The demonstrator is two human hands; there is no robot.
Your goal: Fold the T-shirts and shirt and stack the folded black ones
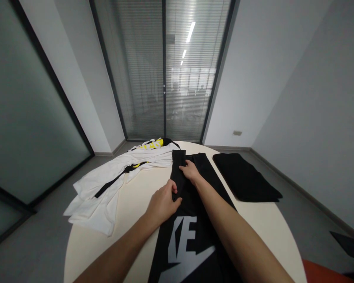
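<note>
A black garment (214, 184) with large pale grey letters and a swoosh lies lengthwise down the middle of the round table. A narrow strip of it, perhaps a sleeve (178, 171), lies along its left side at the far end. My right hand (190, 171) is on this strip near the far end, thumb and fingers closed on the cloth. Nearer to me, my left hand (163, 200) rests at the garment's left edge. Its fingers are curled, with the thumb apart from them and a gap of black cloth showing between.
On the left of the pale round table (135, 192) lies a rumpled white garment (106, 177) with black and yellow parts, hanging over the rim. A folded black cloth item (243, 177) is at the right. Behind stand a glass partition with blinds (144, 78) and white walls.
</note>
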